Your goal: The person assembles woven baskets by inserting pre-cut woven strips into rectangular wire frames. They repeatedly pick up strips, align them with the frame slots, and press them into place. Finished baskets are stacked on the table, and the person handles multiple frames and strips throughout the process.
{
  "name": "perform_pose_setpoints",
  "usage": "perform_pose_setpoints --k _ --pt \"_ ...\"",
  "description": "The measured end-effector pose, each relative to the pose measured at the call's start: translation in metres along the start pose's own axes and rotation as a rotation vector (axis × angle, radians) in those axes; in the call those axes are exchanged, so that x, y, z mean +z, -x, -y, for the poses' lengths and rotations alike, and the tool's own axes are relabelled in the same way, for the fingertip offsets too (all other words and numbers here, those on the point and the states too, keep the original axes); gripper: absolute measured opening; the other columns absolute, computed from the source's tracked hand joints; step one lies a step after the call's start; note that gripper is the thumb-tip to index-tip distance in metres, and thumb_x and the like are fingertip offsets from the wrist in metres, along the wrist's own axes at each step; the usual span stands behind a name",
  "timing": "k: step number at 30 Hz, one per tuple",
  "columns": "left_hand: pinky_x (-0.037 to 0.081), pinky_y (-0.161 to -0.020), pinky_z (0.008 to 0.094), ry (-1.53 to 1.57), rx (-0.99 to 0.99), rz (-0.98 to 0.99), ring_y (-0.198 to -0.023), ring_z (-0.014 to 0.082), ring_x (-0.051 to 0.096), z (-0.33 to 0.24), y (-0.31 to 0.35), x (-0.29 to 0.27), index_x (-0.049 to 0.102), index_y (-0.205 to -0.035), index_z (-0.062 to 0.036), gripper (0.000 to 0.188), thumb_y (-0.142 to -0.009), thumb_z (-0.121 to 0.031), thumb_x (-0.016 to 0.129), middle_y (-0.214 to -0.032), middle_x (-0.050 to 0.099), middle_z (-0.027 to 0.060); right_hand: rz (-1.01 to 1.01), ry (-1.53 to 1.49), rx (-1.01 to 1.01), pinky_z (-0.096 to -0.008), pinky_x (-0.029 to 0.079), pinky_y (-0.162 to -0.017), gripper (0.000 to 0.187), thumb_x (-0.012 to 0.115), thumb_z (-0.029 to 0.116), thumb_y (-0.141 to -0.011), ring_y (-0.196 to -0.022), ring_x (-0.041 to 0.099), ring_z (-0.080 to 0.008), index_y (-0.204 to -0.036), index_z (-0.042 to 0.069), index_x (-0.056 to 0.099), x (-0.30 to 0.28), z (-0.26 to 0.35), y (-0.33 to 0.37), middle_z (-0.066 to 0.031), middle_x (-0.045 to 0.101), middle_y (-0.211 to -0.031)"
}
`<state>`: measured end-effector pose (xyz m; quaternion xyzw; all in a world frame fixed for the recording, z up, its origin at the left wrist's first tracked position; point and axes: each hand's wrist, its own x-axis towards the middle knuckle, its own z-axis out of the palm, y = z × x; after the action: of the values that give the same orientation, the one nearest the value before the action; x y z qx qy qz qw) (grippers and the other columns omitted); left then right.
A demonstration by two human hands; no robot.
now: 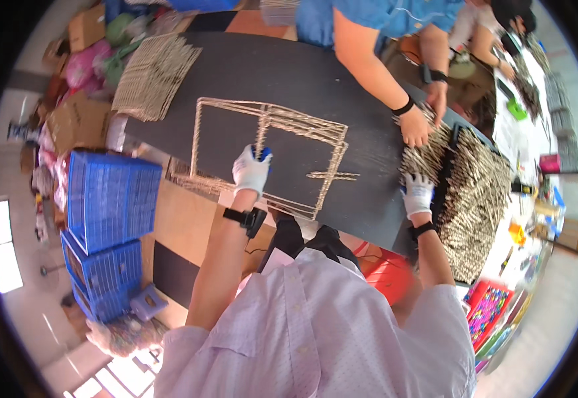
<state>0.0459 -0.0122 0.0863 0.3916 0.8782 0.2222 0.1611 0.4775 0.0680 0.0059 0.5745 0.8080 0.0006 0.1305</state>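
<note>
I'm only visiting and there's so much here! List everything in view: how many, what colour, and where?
Table: one, dark grey, centre
Twisted-rod framework: apparently one, beige, mid-table
Short loose rods: at least two, beige, framework's right side
Rod bunch: uncountable, beige, left of tray
Rod pile: uncountable, beige, in tray
Tray: one, black, right
Lattice stack: one, beige, table's upper left
Crates: at least two, blue, left
Cardboard boxes: several, brown, upper left
Small pieces: many, multicoloured, lower right
Co-workers: at least two, blue and pale clothing, top right
Left hand: one, white-gloved, gripping framework
Right hand: one, white-gloved, at rod bunch
</note>
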Motion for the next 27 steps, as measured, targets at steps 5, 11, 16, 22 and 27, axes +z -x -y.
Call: perform_pose_setpoints --k 5,11,16,22,27 --pt "0.051 -0.077 0.0430 -0.056 -0.029 -0.067 -0.088 0.0348 0.065 -0.003 -0.003 -0.005 0.064 -0.094 -0.0077 0.034 -0.075 -0.033 0.076 -0.090 0.068 0.0146 -0.128 0.017 0.036 -0.0491 0.038 -0.098 0.056 0.071 0.038 -0.079 -0.117 0.050 -0.0298 -0.127 0.015 0.053 -0.051 0.013 0.000 -0.0119 0.055 -0.121" --pt "0.050 -0.082 0.0441 -0.072 -0.089 0.035 -0.096 0.0355 0.064 -0.020 0.001 -0.019 0.062 -0.107 -0.0088 0.040 -0.078 -0.036 0.071 -0.101 0.068 0.0161 -0.623 -0.455 -0.412 -0.0452 0.041 -0.090 0.038 0.074 0.027 -0.074 -0.104 0.055 -0.0301 -0.107 0.012 0.062 -0.179 0.104 -0.002 -0.0083 0.060 -0.108" --pt "0.051 -0.078 0.0419 0.035 0.094 -0.011 -0.091 0.0332 0.064 -0.014 0.006 -0.017 0.062 -0.103 -0.0081 0.038 -0.077 -0.034 0.071 -0.094 0.067 0.0131 -0.476 -0.853 -0.491 -0.0429 0.048 -0.085 0.031 0.066 0.024 -0.084 -0.093 0.061 -0.0356 -0.109 0.006 0.063 -0.235 0.141 -0.069 -0.0151 0.065 -0.100" --pt "0.051 -0.073 0.0403 0.068 0.291 -0.125 -0.084 0.0333 0.063 -0.006 0.008 -0.039 0.060 -0.093 -0.0054 0.029 -0.076 -0.025 0.073 -0.090 0.065 0.0123 0.274 -1.058 -0.800 -0.0340 0.049 -0.085 0.037 0.061 0.026 -0.090 -0.095 0.065 -0.0250 -0.118 0.000 0.060 -0.246 0.143 -0.100 -0.0170 0.068 -0.106" --pt "0.051 -0.074 0.0407 0.031 0.296 -0.087 -0.085 0.0329 0.063 -0.003 0.006 -0.053 0.060 -0.095 -0.0064 0.030 -0.077 -0.026 0.073 -0.091 0.064 0.0114 0.232 -1.033 -0.835 -0.0342 0.048 -0.087 0.043 0.059 0.028 -0.092 -0.098 0.064 -0.0281 -0.124 0.000 0.056 -0.242 0.169 -0.100 -0.0185 0.067 -0.108"
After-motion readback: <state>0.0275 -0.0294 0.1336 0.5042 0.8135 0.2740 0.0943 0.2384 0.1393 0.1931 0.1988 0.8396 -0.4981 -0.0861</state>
